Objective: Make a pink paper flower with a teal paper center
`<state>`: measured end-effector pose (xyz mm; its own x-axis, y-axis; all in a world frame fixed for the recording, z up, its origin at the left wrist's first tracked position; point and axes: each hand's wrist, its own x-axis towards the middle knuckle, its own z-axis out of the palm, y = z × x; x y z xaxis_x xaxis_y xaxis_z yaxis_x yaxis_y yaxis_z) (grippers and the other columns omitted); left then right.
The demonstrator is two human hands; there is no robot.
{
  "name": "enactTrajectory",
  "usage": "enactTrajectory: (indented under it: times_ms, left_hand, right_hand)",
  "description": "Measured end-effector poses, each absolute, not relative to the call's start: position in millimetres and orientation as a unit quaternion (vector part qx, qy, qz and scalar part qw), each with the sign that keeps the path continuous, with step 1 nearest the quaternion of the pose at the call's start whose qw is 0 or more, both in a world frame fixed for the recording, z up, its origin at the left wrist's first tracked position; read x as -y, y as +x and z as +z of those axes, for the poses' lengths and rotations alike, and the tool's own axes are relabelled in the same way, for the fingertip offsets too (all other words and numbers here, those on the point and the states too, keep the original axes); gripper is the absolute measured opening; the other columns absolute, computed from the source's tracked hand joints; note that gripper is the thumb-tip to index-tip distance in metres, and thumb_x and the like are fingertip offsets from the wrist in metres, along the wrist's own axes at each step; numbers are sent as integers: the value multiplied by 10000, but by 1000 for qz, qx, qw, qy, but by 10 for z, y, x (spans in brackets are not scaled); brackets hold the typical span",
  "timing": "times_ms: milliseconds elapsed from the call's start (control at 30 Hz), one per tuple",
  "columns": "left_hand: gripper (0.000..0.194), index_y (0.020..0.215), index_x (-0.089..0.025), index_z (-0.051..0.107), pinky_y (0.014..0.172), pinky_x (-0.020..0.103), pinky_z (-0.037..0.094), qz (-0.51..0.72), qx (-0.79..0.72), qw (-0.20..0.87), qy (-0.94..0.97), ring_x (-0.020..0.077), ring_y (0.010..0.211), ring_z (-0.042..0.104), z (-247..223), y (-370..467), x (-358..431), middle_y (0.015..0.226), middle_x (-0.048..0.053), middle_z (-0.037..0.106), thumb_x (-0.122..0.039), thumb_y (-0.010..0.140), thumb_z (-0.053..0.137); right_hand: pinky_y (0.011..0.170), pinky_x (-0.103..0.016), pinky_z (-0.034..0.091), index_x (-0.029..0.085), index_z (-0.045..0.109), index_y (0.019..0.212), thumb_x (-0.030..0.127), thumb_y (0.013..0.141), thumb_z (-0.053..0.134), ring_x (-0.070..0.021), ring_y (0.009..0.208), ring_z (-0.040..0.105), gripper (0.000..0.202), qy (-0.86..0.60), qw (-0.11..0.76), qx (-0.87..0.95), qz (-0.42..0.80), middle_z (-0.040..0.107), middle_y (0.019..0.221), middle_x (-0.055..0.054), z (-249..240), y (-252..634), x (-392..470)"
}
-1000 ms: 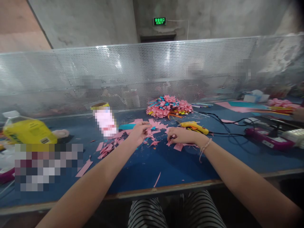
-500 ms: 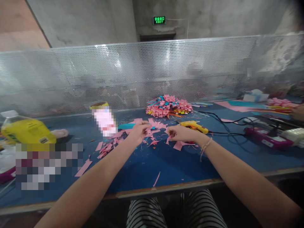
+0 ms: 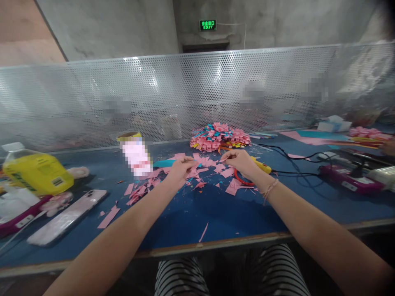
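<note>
My left hand (image 3: pixel 181 169) is closed in a pinch at the left side of a scatter of pink paper pieces (image 3: pixel 233 187). Pink paper shows right at its fingertips, but I cannot tell whether it is held or lies behind. Facing it from the right, my right hand (image 3: pixel 241 162) pinches a small pink paper piece (image 3: pixel 226 159) between thumb and finger. Below that hand lie red-handled scissors (image 3: pixel 241 181), partly covered. A yellow glue gun (image 3: pixel 262 165) lies behind the wrist. Beside the left fingers rests a blue paper strip (image 3: pixel 163 163).
Behind the hands sits a heap of pink and blue paper flowers (image 3: pixel 219 137). At left are a phone (image 3: pixel 68 218), a yellow-labelled bottle (image 3: pixel 37 170) and a yellow-rimmed roll (image 3: pixel 129 135). Black cables run to a purple power strip (image 3: pixel 350 179). A perforated metal screen (image 3: pixel 173 94) closes the back.
My right hand has lifted slightly up and away from the paper scraps, uncovering the red scissor handles. The left hand has barely moved, still pinched.
</note>
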<state>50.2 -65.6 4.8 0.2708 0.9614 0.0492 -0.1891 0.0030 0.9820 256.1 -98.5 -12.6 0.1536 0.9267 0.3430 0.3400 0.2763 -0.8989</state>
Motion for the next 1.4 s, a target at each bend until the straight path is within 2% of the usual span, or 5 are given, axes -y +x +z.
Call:
enactTrajectory:
  times_ms: [633, 833, 967, 1200, 1400]
  left_hand:
    - [131, 648, -126, 563, 531, 220, 380, 485, -375, 593, 521, 60, 509, 469, 11, 533, 671, 556, -8, 541, -88, 547, 638]
    - [175, 680, -137, 563, 543, 223, 395, 485, -396, 549, 554, 61, 504, 476, 3, 552, 720, 567, -23, 538, -95, 535, 652]
    - [154, 643, -145, 558, 524, 216, 389, 483, -390, 526, 582, 67, 513, 475, -25, 559, 723, 567, -23, 541, -127, 532, 662]
    - [152, 695, -151, 589, 572, 233, 414, 470, -380, 500, 620, 81, 571, 506, -100, 549, 680, 654, -4, 580, -172, 559, 655]
    - [153, 696, -155, 614, 553, 239, 402, 465, -384, 501, 620, 82, 548, 492, -108, 558, 705, 652, 1, 588, -195, 557, 662]
  right_hand:
    - [660, -279, 477, 162, 672, 790, 244, 569, 683, -141, 654, 596, 237, -526, 446, 642, 335, 658, 696, -33, -122, 2494, 1055]
    - [701, -278, 455, 181, 664, 718, 316, 669, 599, -140, 725, 577, 158, -529, 500, 639, 247, 649, 764, -30, -92, 2467, 1052]
    - [658, -275, 469, 159, 642, 866, 262, 648, 617, -124, 678, 565, 242, -500, 530, 636, 252, 638, 764, -36, -138, 2469, 1010]
    - [767, -306, 459, 190, 652, 911, 330, 705, 581, -157, 880, 567, 259, -496, 549, 641, 205, 592, 1065, -72, -141, 2458, 1013]
    - [729, -303, 456, 174, 674, 771, 320, 662, 614, -157, 801, 577, 191, -491, 570, 606, 259, 647, 861, -56, -98, 2420, 1035]
